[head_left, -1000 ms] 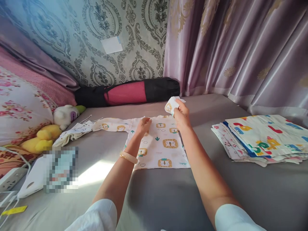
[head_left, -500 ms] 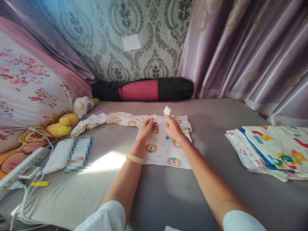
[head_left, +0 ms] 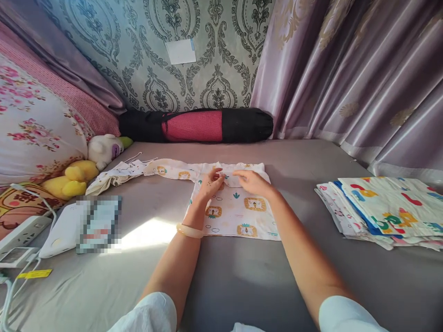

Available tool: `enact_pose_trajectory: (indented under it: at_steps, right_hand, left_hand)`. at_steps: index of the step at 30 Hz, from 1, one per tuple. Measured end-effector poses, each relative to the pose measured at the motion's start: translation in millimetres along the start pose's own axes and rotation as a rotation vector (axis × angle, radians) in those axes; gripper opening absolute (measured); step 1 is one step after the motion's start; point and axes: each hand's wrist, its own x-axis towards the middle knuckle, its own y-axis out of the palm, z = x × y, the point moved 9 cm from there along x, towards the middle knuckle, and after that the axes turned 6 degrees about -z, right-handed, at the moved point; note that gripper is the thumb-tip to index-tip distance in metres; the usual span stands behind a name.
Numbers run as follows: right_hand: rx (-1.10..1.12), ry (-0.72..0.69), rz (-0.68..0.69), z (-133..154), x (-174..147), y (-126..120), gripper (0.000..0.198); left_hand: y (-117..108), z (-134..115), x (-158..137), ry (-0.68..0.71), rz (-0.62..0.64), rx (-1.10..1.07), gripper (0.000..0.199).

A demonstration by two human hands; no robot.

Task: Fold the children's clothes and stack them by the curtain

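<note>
A white baby top [head_left: 231, 216] with lion faces and small green plants lies spread on the grey bed. One sleeve [head_left: 173, 168] stretches out to the left, while a strip of cloth lies folded over along the top's far edge. My left hand [head_left: 211, 183], with a pale bangle on its wrist, rests at the top's left shoulder, fingers bent and apart. Over the folded strip, my right hand [head_left: 255, 183] points leftward with its fingers stretched out. Neither hand visibly grips the cloth; the undersides of the fingers are hidden.
Folded printed cloths [head_left: 387, 207] are stacked at the right. A crumpled white cloth [head_left: 116, 177] touches the sleeve's end. Plush toys [head_left: 74, 177], a white device [head_left: 65, 228] and a power strip [head_left: 26, 235] line the left. A black and red rolled bag [head_left: 194, 125] lies along the wall.
The white piece of cloth that stood up from my right hand's fingers now lies down on the top. My right hand has opened and lowered. The view has shifted slightly to the right.
</note>
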Motion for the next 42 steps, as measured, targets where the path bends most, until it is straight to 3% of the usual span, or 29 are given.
enact_pose_trajectory:
  at_steps: [5,9,14,18,25,35,42]
  right_hand:
    - [0.142,0.222,-0.323,-49.0,-4.6,-64.8,0.035]
    - [0.168,0.297,-0.527,-70.1,-17.0,-102.1,0.032]
    - [0.24,0.359,-0.687,-87.3,-27.7,-119.6,0.032]
    - [0.252,0.403,-0.745,-99.9,-30.7,-121.4,0.035]
    - [-0.04,0.352,-0.62,-95.6,-20.2,-101.5,0.038]
    - [-0.559,0.254,-0.141,-64.5,-17.2,-15.1,0.057]
    - [-0.678,0.331,-0.055,-75.8,-23.6,3.0,0.066]
  left_hand:
    - [4.1,3.9,-2.6,-0.068,0.065,0.099,0.038]
    - [1.8,-5.0,-0.2,0.017,0.027,0.118,0.038]
    - [-9.5,-37.6,-0.3,0.32,-0.12,0.116,0.033]
    - [-17.0,-47.3,-2.1,0.368,-0.177,0.099,0.027]
    - [-28.5,-44.1,4.8,0.377,-0.248,0.125,0.033]
    - [-40.3,-3.0,24.8,0.233,-0.261,0.202,0.037]
    - [-38.4,10.4,28.5,0.225,-0.268,0.303,0.041]
